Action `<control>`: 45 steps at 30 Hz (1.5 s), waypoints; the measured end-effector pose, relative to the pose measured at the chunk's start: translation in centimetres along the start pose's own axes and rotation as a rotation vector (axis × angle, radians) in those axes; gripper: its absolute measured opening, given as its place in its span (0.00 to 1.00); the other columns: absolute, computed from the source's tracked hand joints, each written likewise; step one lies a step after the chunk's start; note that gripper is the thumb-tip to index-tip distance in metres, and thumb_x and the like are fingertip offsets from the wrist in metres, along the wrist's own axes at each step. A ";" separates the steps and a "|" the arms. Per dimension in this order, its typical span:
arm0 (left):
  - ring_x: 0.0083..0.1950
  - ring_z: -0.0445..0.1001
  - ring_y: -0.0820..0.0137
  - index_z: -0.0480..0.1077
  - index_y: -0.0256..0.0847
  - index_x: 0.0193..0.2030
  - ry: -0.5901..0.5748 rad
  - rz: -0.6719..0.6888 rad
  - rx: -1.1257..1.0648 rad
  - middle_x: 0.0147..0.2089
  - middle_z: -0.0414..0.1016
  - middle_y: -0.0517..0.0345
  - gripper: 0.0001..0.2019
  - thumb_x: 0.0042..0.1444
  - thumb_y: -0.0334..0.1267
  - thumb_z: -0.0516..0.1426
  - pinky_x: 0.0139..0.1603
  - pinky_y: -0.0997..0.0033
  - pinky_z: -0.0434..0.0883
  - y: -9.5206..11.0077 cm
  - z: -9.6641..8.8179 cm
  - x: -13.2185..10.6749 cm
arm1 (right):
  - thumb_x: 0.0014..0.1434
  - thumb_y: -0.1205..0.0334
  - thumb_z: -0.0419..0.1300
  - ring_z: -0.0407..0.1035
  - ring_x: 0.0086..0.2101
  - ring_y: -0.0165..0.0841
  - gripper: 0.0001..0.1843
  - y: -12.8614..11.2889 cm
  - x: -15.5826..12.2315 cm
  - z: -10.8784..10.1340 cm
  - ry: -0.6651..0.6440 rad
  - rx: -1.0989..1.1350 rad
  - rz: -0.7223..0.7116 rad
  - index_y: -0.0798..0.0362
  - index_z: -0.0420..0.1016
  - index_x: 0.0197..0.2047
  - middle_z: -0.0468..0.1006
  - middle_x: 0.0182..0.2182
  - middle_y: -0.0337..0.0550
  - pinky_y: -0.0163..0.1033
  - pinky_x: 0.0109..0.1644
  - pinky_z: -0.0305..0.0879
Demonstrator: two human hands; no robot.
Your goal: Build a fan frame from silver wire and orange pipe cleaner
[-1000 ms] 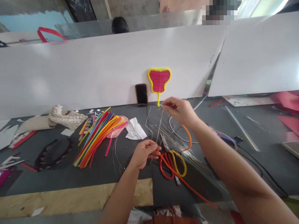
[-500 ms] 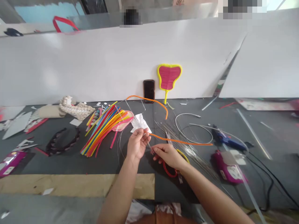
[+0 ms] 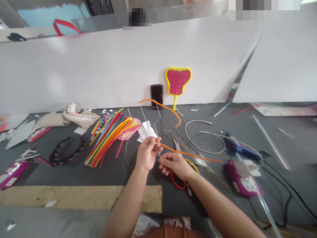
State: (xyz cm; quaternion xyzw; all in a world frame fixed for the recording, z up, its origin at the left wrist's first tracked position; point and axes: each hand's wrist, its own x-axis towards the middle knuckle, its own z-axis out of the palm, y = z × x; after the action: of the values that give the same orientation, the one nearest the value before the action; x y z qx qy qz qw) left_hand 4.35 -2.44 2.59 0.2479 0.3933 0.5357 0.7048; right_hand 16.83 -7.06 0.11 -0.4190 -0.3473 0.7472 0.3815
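Note:
My left hand (image 3: 146, 154) pinches a bent thin wire frame (image 3: 143, 114) and an orange pipe cleaner (image 3: 183, 153) where they meet at the fingertips. That pipe cleaner's loose end stretches right, over my right wrist. A second orange strip (image 3: 163, 105) arches along the top of the frame and hangs free at its right end. Just below, my right hand (image 3: 174, 164) has thumb and finger closed on the lower end of the wire (image 3: 158, 152). Scissors (image 3: 177, 181) with red and yellow handles lie partly hidden under my right hand and wrist.
Left lies a bundle of coloured pipe cleaners (image 3: 106, 142), with a dark braided band (image 3: 66, 150) beyond. Loose straight wires (image 3: 205, 162), a blue glue gun (image 3: 242, 148) and a magenta box (image 3: 241, 178) are right. A phone (image 3: 157, 94) and yellow-edged fan shape (image 3: 178, 82) lean on the white board.
The wire frame has tilted, its orange top strip shifting right. My right hand has moved slightly left along the wire, nearer my left hand. Both hands keep their pinch.

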 end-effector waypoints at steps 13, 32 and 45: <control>0.25 0.69 0.82 0.69 0.36 0.30 0.017 0.016 -0.069 0.36 0.76 0.56 0.06 0.47 0.32 0.62 0.28 0.80 0.72 1.7 0.9 0.8 | 0.57 0.53 0.58 0.72 0.36 0.35 0.14 -0.2 -1.3 -1.5 0.091 -0.939 -0.668 0.50 0.74 0.44 0.78 0.38 0.46 0.38 0.41 0.67; 0.24 0.66 0.82 0.68 0.36 0.32 -0.026 0.007 0.007 0.34 0.76 0.55 0.09 0.45 0.34 0.64 0.21 0.84 0.63 0.3 2.2 0.9 | 0.58 0.63 0.54 0.70 0.27 0.31 0.08 0.1 -1.1 -0.8 0.224 -1.023 -0.595 0.52 0.74 0.31 0.77 0.27 0.42 0.33 0.31 0.62; 0.23 0.66 0.82 0.69 0.36 0.31 0.045 -0.024 0.040 0.33 0.76 0.55 0.12 0.42 0.37 0.65 0.22 0.82 0.67 -1.1 0.7 1.3 | 0.60 0.55 0.51 0.70 0.26 0.30 0.13 -1.5 -2.2 -2.1 0.464 -0.741 -0.584 0.53 0.74 0.35 0.76 0.26 0.41 0.33 0.31 0.64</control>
State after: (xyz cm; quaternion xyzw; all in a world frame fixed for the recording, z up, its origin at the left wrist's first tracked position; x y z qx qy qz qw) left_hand 5.68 -1.46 1.79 0.2450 0.4227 0.5249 0.6970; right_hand 19.88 -7.82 1.26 -0.5660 -0.5968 0.3242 0.4673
